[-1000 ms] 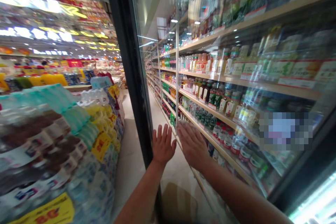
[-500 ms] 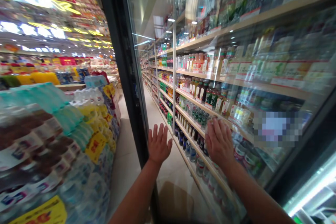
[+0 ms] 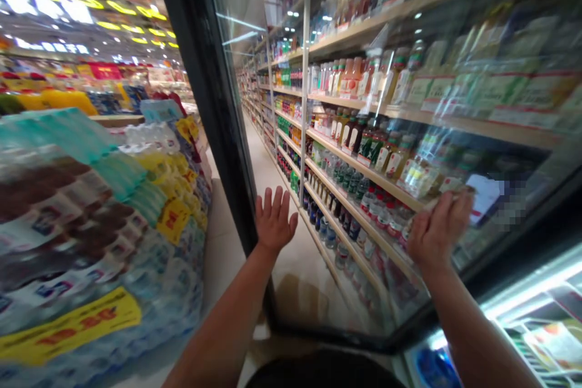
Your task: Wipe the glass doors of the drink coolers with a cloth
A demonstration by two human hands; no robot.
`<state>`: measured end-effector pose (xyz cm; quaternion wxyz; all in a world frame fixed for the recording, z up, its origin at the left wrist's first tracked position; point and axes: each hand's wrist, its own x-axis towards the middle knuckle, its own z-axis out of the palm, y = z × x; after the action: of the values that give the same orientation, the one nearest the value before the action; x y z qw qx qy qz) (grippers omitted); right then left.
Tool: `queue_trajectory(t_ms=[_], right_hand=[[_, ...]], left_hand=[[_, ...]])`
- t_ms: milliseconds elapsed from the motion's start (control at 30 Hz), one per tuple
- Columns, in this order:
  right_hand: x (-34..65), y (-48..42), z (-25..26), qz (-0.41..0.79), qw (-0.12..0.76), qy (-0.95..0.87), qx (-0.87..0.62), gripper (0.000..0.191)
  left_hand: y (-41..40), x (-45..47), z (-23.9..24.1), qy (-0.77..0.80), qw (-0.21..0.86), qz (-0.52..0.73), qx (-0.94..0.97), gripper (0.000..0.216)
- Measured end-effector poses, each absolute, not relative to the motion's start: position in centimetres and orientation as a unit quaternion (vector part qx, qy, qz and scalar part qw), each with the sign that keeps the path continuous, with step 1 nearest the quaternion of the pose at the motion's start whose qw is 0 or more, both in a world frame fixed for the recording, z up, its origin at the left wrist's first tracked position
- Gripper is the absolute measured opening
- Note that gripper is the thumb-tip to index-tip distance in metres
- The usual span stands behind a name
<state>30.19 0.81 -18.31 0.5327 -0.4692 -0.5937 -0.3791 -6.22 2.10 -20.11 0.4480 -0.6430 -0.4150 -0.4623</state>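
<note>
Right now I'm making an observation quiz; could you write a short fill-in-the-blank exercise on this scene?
Of the left hand and the right hand, the one nearer the stacked bottle packs is the ____ hand.
The door frame is ____ in colour.
The lower-left price sign has a ____ background.
Most containers on the shelves are ____.

Missing words: left; black; yellow; bottles.

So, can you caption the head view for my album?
Left hand and right hand at a glass door showing bottles.

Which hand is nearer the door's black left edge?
Left. The left hand is just right of the black left edge; the right hand is much farther right of it.
</note>
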Motion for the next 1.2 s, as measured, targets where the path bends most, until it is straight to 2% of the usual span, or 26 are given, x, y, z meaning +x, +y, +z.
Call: queue_trajectory(t_ms=[167, 400, 533, 767, 1067, 1133, 1200], right_hand=[[28.8, 0.9, -16.6, -0.373, 0.515, -0.617, -0.463, 0.068], [25.5, -0.2, -20.5, -0.37, 0.428, -0.707, -0.424, 0.073], [25.1, -0.2, -19.6, -0.349, 0.448, -0.708, -0.419, 0.074], [20.5, -0.4, -17.2, -0.322, 0.449, -0.724, -0.413, 0.068], [8.6, 0.3, -17.7, -0.271, 0.453, -0.75, -0.398, 0.055], [6.0, 0.2, -18.5, -0.282, 0.459, -0.741, -0.401, 0.055], [3.9, 0.1, -19.6, -0.299, 0.448, -0.735, -0.411, 0.055]], left_hand=[[2.5, -6.4, -21.0, -0.462, 0.374, -0.447, -0.668, 0.06], [2.2, -6.6, -21.2, -0.517, 0.316, -0.431, -0.669, 0.068], [2.0, -6.5, -21.1, -0.506, 0.328, -0.441, -0.665, 0.069], [1.8, -6.1, -20.5, -0.512, 0.266, -0.458, -0.677, 0.073], [-1.5, -9.8, -18.5, -0.417, 0.26, -0.469, -0.734, 0.051], [-1.4, -11.8, -18.0, -0.423, 0.233, -0.512, -0.71, 0.056], [-0.8, -13.3, -17.4, -0.431, 0.178, -0.559, -0.686, 0.07]])
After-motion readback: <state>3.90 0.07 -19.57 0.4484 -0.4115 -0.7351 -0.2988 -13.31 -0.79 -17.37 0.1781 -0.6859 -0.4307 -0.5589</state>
